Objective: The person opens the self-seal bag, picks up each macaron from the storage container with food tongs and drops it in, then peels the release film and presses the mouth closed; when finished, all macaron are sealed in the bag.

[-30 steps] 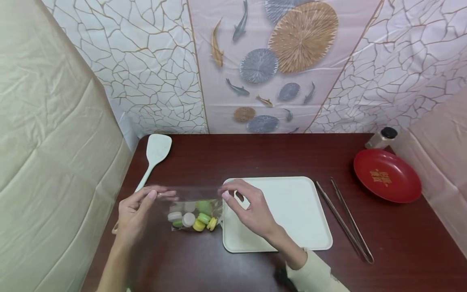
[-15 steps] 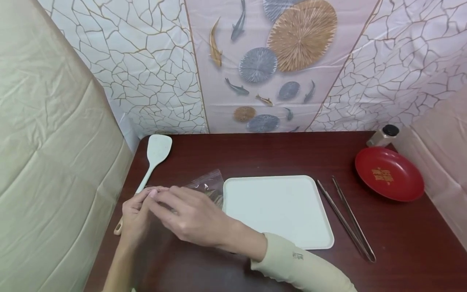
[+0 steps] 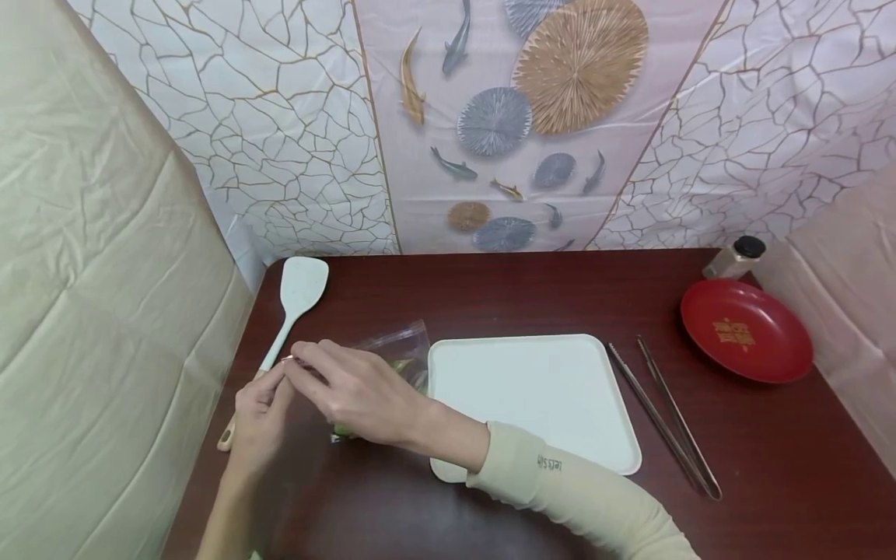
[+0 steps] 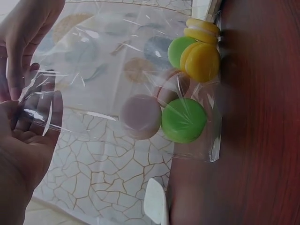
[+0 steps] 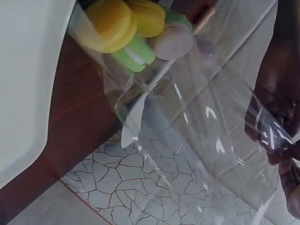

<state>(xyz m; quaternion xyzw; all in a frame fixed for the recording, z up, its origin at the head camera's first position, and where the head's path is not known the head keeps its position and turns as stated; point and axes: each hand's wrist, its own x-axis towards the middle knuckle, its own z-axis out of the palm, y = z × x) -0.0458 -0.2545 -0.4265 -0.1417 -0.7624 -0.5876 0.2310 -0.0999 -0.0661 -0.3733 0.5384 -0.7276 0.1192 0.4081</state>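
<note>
A clear plastic zip bag (image 3: 411, 336) of toy-like macarons is held up, mostly hidden behind my right hand in the head view. In the left wrist view, a green macaron (image 4: 183, 120), a pale purple macaron (image 4: 140, 117) and yellow macarons (image 4: 201, 62) sit at the bag's bottom, by the table. My left hand (image 3: 262, 412) pinches the bag's upper left corner between thumb and fingers. Reaching across the bag, my right hand (image 3: 357, 393) pinches the same corner, its fingertips meeting the left ones. The right wrist view shows the clear film (image 5: 211, 136) stretched toward the fingers.
A white tray (image 3: 525, 397) lies just right of the bag. Metal tongs (image 3: 665, 420), a red plate (image 3: 745, 330) and a black-lidded jar (image 3: 733, 258) are farther right. A pale spatula (image 3: 303, 288) lies at the left, its handle end beside my left hand.
My right hand has moved left from the bag's right side to the left corner, meeting my left hand and covering most of the macarons. The left hand has stayed nearly in place.
</note>
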